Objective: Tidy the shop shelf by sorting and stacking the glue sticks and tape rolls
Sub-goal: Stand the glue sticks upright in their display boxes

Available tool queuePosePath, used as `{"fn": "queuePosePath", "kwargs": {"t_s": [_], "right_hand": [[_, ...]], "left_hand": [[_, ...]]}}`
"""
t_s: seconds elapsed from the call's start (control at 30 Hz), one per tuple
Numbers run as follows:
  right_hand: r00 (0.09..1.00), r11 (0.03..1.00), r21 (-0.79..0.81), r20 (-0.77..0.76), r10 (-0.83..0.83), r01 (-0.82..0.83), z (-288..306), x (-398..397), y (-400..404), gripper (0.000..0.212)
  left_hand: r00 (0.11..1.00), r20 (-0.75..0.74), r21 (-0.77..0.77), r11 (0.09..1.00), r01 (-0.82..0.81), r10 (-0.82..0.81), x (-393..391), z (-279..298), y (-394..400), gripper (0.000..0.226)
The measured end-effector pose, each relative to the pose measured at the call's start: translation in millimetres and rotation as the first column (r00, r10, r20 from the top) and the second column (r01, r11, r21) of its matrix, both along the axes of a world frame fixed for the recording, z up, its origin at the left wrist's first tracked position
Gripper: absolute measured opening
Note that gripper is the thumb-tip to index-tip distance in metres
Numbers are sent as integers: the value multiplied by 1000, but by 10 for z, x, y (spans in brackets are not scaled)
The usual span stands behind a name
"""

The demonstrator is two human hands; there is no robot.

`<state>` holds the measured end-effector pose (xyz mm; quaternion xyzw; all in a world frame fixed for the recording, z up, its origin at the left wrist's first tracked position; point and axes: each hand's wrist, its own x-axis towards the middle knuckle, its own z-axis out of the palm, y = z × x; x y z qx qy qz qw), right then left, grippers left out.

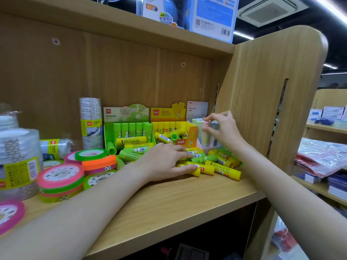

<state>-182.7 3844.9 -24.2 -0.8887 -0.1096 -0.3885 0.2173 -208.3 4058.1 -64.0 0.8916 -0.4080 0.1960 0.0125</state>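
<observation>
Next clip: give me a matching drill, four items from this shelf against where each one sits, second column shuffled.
1. green display box
2. yellow display box
3. left hand
4. right hand

a. raised, pinching a pastel glue stick
b. centre of the back row
c. on the loose yellow glue sticks
d. beside the upright tape tube

Pairs: 1-d, 2-b, 3-c, 4-a

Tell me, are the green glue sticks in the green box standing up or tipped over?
Upright: the back row of green sticks stands in the green box; yellow sticks lie across the front.
</observation>
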Motion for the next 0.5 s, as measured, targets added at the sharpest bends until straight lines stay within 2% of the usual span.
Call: {"fn": "queuePosePath", "kwargs": {"t_s": [0.13,0.27,0.37,0.43,0.5], "right_hand": [[989,974,-177,-5,-147,144,162,100,-34,21],[976,930,-307,-15,-216,201,201,141,-24,24],[987,938,-315,-28,-159,142,223,132,-13,22],[995,960,-274,-60,-74,55,240,122,-26,19],[997,970,-241,-60,-54,38,247,106,-65,18]], "left_hand": [[1000,6,-13,1000,3,-3,6,-5,0,88],[1000,5,-14,1000,3,-3,7,-10,-4,88],[1000,9,-15,1000,6,-5,13,-8,-7,88],[1000,11,-15,1000,8,-8,20,-9,-4,87],[1000,10,-14,1000,11,-11,22,-8,-1,88]]}}
